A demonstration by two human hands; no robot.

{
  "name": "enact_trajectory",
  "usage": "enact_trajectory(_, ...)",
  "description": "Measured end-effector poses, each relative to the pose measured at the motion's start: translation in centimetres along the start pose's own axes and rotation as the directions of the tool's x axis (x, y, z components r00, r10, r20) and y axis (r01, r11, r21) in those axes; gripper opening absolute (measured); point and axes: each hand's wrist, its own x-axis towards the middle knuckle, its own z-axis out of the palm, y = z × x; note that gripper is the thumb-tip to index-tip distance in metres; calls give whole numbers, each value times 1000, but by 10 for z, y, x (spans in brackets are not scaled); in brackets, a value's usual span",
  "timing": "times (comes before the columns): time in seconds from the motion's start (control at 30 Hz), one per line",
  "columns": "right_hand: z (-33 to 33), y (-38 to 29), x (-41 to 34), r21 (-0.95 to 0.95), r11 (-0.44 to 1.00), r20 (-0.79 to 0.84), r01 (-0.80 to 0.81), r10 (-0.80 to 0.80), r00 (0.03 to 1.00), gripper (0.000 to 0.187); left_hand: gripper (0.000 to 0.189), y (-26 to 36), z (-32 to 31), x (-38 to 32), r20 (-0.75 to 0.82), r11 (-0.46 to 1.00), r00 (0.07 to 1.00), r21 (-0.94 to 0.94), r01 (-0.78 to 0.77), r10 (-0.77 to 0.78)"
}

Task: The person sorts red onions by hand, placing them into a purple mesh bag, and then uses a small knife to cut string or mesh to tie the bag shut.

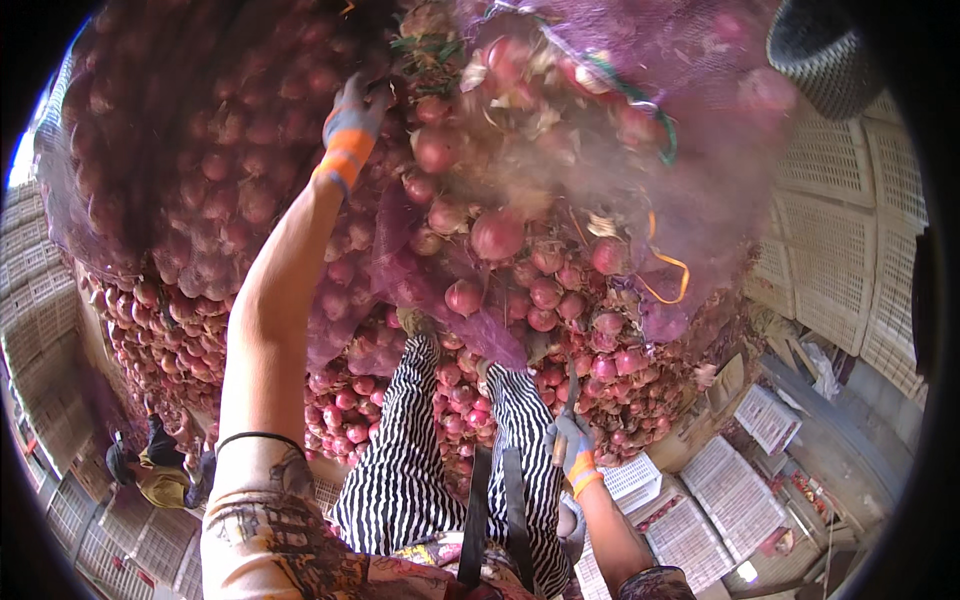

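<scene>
My left hand (358,120), in a grey work glove with an orange cuff, reaches up to dark-looking mesh netting over red onions; its fingers are blurred. My right hand (570,441), gloved the same way, is low beside my striped trouser leg and grips a curved knife (573,386) by its wooden handle. Loose red onions (497,234) lie in front of me, some blurred, at the opening of a purple mesh sack (705,45). Purple netting (487,337) lies across the onions near my feet. An orange cord (670,262) and a green cord (664,135) lie at the right.
Onions (345,412) are heaped under my feet. Stacked plastic crates (825,247) stand at the right, more crates (731,480) at lower right and others (37,277) at the left. Another person (161,469) is at lower left. A dark ribbed tube (825,67) is at upper right.
</scene>
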Motion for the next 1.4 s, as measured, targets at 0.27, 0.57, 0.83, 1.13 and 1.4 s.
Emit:
enact_trajectory(0.27,3,9,5,-126,989,-44,-76,71,997,22,40,8,52,81,-185,964,947,80,-254,264)
enact_trajectory(0.57,15,7,6,-121,990,-44,-67,62,997,23,35,17,49,49,452,930,890,351,-114,-61)
enact_trajectory(0.83,-13,23,29,29,998,89,-58,55,994,23,41,48,41,70,605,921,790,356,-161,-95)
enact_trajectory(1.13,28,-13,17,-21,998,73,-62,63,995,25,35,54,56,32,415,951,875,274,141,-250)
enact_trajectory(1.4,173,-135,-2,-288,783,434,551,-406,804,24,34,63,30,20,402,940,891,333,73,-211)
